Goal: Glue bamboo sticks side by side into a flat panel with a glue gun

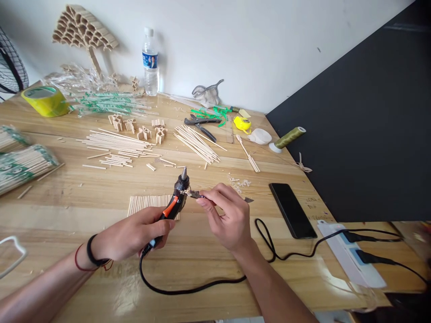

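Note:
My left hand (148, 231) is wrapped round the handle of a black hot glue gun (182, 184) with an orange trigger, its metal nozzle pointing up and away. My right hand (229, 215) pinches a slim dark tool (194, 194), whose tip touches the side of the gun near yellowish crumbs, perhaps glue. Most of this tool is hidden by the fingers; a pointed blade (249, 200) shows past the hand, and I cannot tell if it belongs to it. Behind the left hand lies a flat panel of joined wooden sticks (144, 204), partly covered.
Loose sticks (117, 141), small stick bundles (144, 133) and pliers (202, 123) lie farther back, with a water bottle (150, 67) by the wall. A phone (292, 211) and a power strip (367, 269) are at right. The gun's black cable (202, 289) loops across the front.

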Motion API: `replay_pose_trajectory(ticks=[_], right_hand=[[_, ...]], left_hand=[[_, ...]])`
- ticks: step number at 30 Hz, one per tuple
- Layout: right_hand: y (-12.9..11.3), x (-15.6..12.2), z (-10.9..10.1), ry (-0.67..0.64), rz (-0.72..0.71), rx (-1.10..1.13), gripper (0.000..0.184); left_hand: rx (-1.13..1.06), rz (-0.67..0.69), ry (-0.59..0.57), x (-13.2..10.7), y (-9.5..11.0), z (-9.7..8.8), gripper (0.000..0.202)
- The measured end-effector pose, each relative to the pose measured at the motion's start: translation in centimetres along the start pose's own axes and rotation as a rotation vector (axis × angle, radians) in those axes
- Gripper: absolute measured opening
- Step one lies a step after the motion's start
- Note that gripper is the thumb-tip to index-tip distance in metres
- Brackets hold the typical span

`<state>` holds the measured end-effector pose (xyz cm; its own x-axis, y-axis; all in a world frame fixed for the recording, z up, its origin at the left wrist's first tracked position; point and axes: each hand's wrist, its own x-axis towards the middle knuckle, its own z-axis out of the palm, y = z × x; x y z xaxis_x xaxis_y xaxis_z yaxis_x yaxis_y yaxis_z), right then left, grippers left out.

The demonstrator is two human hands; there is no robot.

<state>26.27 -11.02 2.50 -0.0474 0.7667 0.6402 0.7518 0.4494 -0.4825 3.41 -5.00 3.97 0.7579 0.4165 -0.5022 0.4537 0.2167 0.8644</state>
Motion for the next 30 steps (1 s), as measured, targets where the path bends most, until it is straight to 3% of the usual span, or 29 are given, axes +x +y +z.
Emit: replay_pose_trajectory(ticks=[8,16,21,30], right_hand=[[0.0,0.1,-0.3,0.014,0.074,0.046,0.014],[0.0,0.2,-0.9,0.045,0.06,0.12,0.015],[0.0,0.3,-1.1,-0.067,0.036,0.167,0.015],[-0.1,0.2,-0.8,-0.055,0.054,0.123,0.018]], left_hand=[[-0.095,-0.008,-0.066,0.0,-0.1,0.0,0.042],[-0.373,0.072,-0.265,0.4,-1.2,-0.2,0.035],[-0.307,0.079,-0.329,0.3,-1.2,-0.3,0.041],[-0.119,0.03,-0.363,-0.3,-0.7,-0.8,0.043]])
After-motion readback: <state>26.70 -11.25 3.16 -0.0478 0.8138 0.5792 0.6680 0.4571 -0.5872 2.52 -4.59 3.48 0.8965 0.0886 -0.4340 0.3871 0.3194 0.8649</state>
